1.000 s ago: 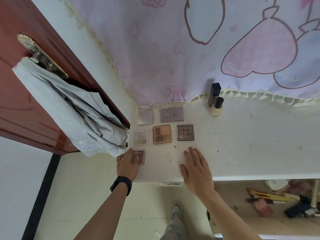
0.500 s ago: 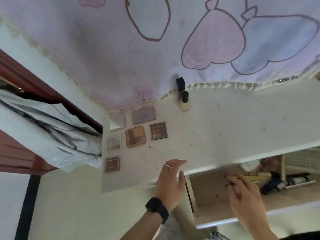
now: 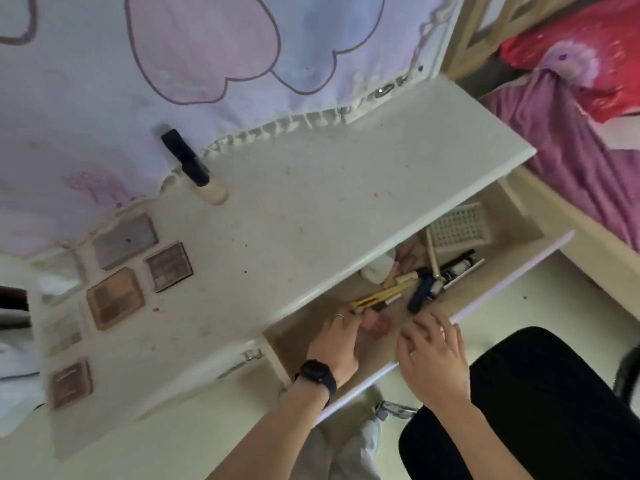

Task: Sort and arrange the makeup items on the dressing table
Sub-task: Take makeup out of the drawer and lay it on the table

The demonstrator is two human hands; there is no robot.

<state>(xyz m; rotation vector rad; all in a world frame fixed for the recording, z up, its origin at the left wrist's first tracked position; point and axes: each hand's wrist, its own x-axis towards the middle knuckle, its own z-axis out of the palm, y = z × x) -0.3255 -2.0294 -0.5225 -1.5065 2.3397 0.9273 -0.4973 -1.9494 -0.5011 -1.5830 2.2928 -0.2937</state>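
**Q:** Where do your hands sit in this view?

**A:** Your left hand (image 3: pixel 334 344), with a black watch (image 3: pixel 317 375) on the wrist, reaches into the open drawer (image 3: pixel 298 337). Its fingertips meet a small pink item (image 3: pixel 376 325) on the drawer floor. Whether they grip it or only touch it cannot be told. Your right hand (image 3: pixel 433 355) lies over the drawer's near front rail, just right of the left hand. Its fingers are loosely spread and blurred, with nothing seen in them.

**Q:** And what lies beyond them?

**A:** Farther into the drawer are a yellow-handled brush (image 3: pixel 381 295), a dark blue tube (image 3: pixel 420 296) to its right, and a white mesh basket (image 3: pixel 457 229) at the far right. On the dressing table (image 3: pixel 311 209) above, the palettes are grouped at the left end. A grey palette (image 3: pixel 124 240) is farthest, with a brown palette (image 3: pixel 168 266) and a tan palette (image 3: pixel 114 299) nearer. A small palette (image 3: pixel 71 384) lies nearest, apart from the rest. A foundation bottle (image 3: pixel 207 187) stands at the table's far edge, by the hem of the pink curtain (image 3: pixel 173 64).
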